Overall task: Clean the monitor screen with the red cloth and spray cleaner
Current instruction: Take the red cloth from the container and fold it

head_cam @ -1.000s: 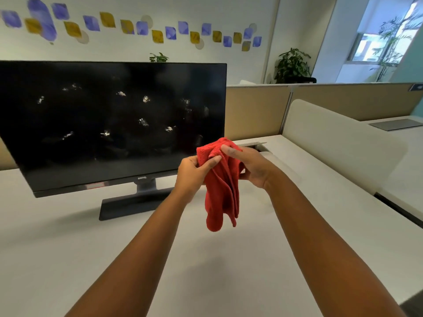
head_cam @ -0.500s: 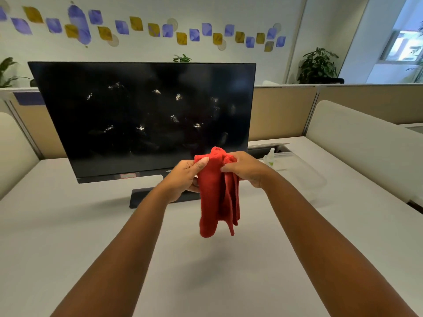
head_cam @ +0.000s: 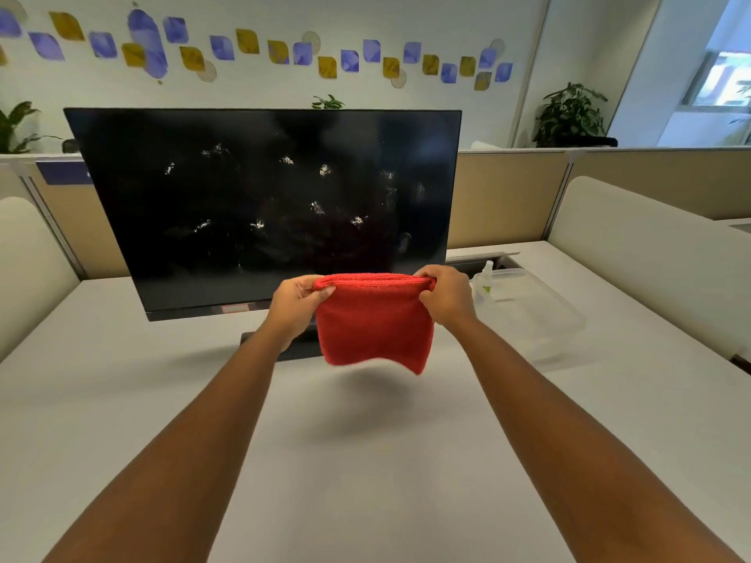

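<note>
Both hands up in front of the monitor [head_cam: 264, 205], each pinching a top corner of the red cloth [head_cam: 374, 323]. Left hand [head_cam: 294, 304] closed on the left corner, right hand [head_cam: 447, 296] closed on the right corner, cloth stretched flat between them and hanging clear above the surface [head_cam: 365, 461], lower edge a bit blurred. Cloth covers part of the monitor's lower edge and stand. Screen is dark, off, with whitish smudges scattered across the middle. Spray bottle [head_cam: 485, 278] stands right of the monitor, just behind the right hand, in or at a clear plastic tray [head_cam: 544, 319]; can't tell which. Beige dividers behind and at both sides.
</note>
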Tool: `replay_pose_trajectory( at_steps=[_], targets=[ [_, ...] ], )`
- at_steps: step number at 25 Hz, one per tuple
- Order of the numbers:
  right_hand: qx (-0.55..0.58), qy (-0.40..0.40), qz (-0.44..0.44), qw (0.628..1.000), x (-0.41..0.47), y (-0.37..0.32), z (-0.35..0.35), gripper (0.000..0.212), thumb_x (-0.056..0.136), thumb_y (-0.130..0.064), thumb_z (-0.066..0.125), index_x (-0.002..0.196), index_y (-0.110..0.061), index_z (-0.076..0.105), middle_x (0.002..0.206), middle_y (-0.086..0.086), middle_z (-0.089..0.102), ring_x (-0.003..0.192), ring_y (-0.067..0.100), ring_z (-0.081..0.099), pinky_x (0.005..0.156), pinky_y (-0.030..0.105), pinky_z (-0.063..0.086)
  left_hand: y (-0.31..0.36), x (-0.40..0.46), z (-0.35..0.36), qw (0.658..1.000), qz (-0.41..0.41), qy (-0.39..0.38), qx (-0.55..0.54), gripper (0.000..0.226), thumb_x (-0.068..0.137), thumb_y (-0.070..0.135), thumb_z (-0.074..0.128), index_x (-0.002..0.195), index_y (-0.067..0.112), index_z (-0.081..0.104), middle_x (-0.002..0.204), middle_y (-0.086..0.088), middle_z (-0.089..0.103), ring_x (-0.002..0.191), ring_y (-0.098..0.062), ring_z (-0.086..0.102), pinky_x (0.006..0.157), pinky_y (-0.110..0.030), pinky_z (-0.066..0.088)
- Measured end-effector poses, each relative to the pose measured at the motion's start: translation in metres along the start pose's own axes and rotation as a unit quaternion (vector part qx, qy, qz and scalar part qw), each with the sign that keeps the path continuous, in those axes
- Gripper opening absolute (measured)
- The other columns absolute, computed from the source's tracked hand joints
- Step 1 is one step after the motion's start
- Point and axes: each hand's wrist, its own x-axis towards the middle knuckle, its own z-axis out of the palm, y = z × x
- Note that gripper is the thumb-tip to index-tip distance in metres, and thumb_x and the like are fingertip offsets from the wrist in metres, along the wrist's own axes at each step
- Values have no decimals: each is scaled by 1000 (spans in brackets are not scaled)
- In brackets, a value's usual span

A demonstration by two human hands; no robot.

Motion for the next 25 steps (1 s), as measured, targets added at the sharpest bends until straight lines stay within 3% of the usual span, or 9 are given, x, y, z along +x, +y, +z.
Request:
replay_pose_trajectory(
  at_steps=[3, 7, 10, 12, 16, 18, 21, 23, 25],
  targets=[
    [37, -10, 16, 999, -10, 23, 13, 24, 86, 6, 49, 96, -4, 69, 97, 14, 67, 85, 16, 53, 79, 23, 44, -27, -11, 9, 997, 33, -5, 74, 20, 79, -1, 62, 98, 2, 67, 89, -11, 69, 84, -20, 63, 81, -28, 49],
    [-17, -178, 5, 984, -43, 78, 32, 33, 77, 16, 51, 91, -4, 72, 100, 15, 69, 93, 26, 61, 81, 23, 45, -76, -43, 20, 939, 4, -171, 297, 27, 73, 6, 70, 100, 5, 68, 105, -11, 68, 94, -17, 61, 86, -21, 44],
    [-131, -426, -21, 895, -57, 98, 29, 36, 75, 10, 58, 103, -10, 70, 113, 6, 66, 108, 19, 56, 83, 17, 38, -96, -55, 19, 874, -34, -332, 353, 28, 70, 10, 74, 98, 12, 70, 104, -6, 70, 91, -10, 60, 88, -21, 48],
    [-106, -527, 32, 842, -53, 97, 18, 37, 75, -2, 69, 111, -11, 67, 120, 4, 63, 113, 15, 53, 89, 18, 38, -94, -55, 18, 875, -78, -371, 301, 26, 69, 20, 77, 94, 15, 72, 100, -2, 71, 90, -6, 61, 81, -16, 47],
    [-28, -276, 66, 959, -48, 93, 36, 28, 86, -10, 58, 113, -13, 65, 123, 6, 62, 117, 18, 54, 99, 27, 38, -96, -41, 39, 951, -21, -87, 296, 31, 88, 31, 53, 113, 14, 62, 117, -4, 63, 111, -19, 56, 92, -30, 42],
    [-59, -196, 36, 978, -62, 96, 66, 35, 91, -14, 49, 126, -16, 55, 137, 6, 50, 133, 20, 38, 108, 29, 28, -109, -42, 60, 921, 28, -105, 374, 46, 94, 34, 37, 134, 13, 39, 145, -7, 39, 136, -22, 30, 110, -34, 23],
    [-165, -255, -20, 952, -86, 107, 106, 66, 92, -53, 18, 146, -14, 19, 155, 5, 14, 144, 20, 4, 116, 36, 1, -139, -53, 86, 857, 61, -200, 471, 79, 80, 61, 0, 144, 14, 3, 155, -3, -1, 142, -17, -7, 114, -37, -4],
    [-212, -234, -50, 948, -91, 120, 119, 105, 66, -76, -22, 147, -15, 4, 157, 3, 0, 144, 19, -6, 113, 38, -11, -156, -55, 89, 849, 68, -184, 491, 102, 60, 74, -27, 143, 16, -8, 155, -2, -10, 139, -15, -18, 112, -36, -12],
    [-219, -212, -58, 951, -86, 130, 126, 116, 53, -75, -35, 147, -16, 0, 157, 3, -2, 144, 18, -7, 109, 38, -15, -164, -52, 90, 858, 66, -163, 483, 109, 52, 75, -32, 141, 16, -12, 154, -2, -11, 133, -12, -23, 109, -34, -16]
  ],
)
